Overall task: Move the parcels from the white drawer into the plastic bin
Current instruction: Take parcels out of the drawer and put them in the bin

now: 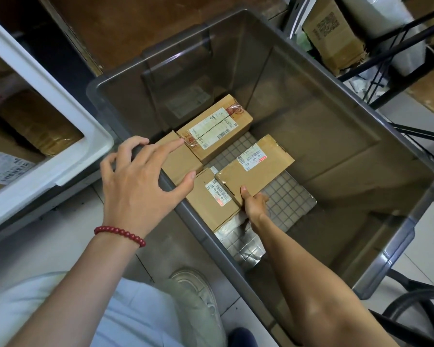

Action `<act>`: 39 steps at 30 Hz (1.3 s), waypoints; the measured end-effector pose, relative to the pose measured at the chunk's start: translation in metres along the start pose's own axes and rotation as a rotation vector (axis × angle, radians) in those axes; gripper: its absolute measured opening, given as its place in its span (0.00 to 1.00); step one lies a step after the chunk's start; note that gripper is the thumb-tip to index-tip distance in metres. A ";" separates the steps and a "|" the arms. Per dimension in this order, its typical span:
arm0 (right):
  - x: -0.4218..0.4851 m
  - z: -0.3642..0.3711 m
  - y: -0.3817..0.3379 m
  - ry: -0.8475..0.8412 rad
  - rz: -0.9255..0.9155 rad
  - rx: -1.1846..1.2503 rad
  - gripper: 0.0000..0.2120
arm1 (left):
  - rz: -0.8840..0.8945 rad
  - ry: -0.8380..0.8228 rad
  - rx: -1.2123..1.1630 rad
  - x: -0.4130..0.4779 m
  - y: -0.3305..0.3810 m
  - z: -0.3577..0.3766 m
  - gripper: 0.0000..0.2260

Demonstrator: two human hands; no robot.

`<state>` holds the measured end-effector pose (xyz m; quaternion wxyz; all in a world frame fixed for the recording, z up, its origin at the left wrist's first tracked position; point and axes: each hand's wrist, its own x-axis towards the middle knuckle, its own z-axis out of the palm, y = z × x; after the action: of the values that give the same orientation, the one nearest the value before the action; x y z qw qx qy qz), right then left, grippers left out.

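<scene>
The grey see-through plastic bin (pixel 361 136) fills the middle of the view. Several cardboard parcels lie on its floor. My right hand (pixel 254 205) reaches down inside and grips the near edge of a flat labelled parcel (pixel 254 169), thumb on top. Left of it lies a small labelled box (pixel 211 199), behind that a plain box (pixel 179 159) and a long taped box (pixel 216 127). My left hand (pixel 140 176) hovers over the bin's left rim, fingers spread, holding nothing. The white drawer (pixel 60 126) stands at the left with more parcels (pixel 35 121) inside.
A wire shelf with a cardboard box (pixel 336 33) and a white bag stands at the back right. Black metal frame legs (pixel 411 136) run along the bin's right side. My shoe (pixel 193 289) is on the tiled floor beside the bin's near wall.
</scene>
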<state>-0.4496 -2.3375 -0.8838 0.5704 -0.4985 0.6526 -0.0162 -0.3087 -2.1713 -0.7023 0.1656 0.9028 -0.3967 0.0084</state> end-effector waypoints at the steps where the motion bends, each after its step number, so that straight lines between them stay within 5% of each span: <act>1: 0.001 0.001 0.000 -0.004 -0.005 -0.012 0.27 | 0.000 -0.003 -0.001 0.000 0.000 0.000 0.25; 10: 0.006 0.012 0.000 0.076 0.001 0.008 0.26 | -0.004 -0.028 -0.003 0.001 -0.002 0.002 0.25; 15: 0.009 0.009 -0.010 -0.027 0.112 0.174 0.25 | 0.002 -0.022 -0.015 0.001 -0.002 0.001 0.26; 21: -0.012 0.000 -0.009 -0.087 -0.087 0.362 0.22 | -0.013 -0.026 -0.026 0.001 0.000 -0.002 0.26; 26: -0.012 -0.024 -0.030 0.251 -0.152 0.579 0.22 | -0.012 -0.022 -0.013 0.000 0.001 -0.003 0.27; 28: -0.006 -0.032 -0.032 0.334 -0.117 0.632 0.15 | -0.008 -0.014 -0.011 0.000 0.000 -0.002 0.27; 31: 0.003 -0.039 -0.027 0.411 -0.046 0.554 0.04 | 0.001 -0.010 0.012 0.000 -0.001 -0.001 0.27; 35: 0.008 -0.049 -0.015 0.465 -0.059 0.312 0.09 | 0.024 -0.010 0.045 0.001 -0.002 -0.001 0.27; 39: 0.012 -0.047 -0.009 0.272 -0.073 -0.025 0.14 | 0.025 -0.008 0.058 0.001 -0.003 -0.001 0.27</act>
<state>-0.4778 -2.3760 -0.8711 0.4694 -0.5220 0.7056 -0.0963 -0.3056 -2.1704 -0.7021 0.1375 0.9023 -0.4082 0.0186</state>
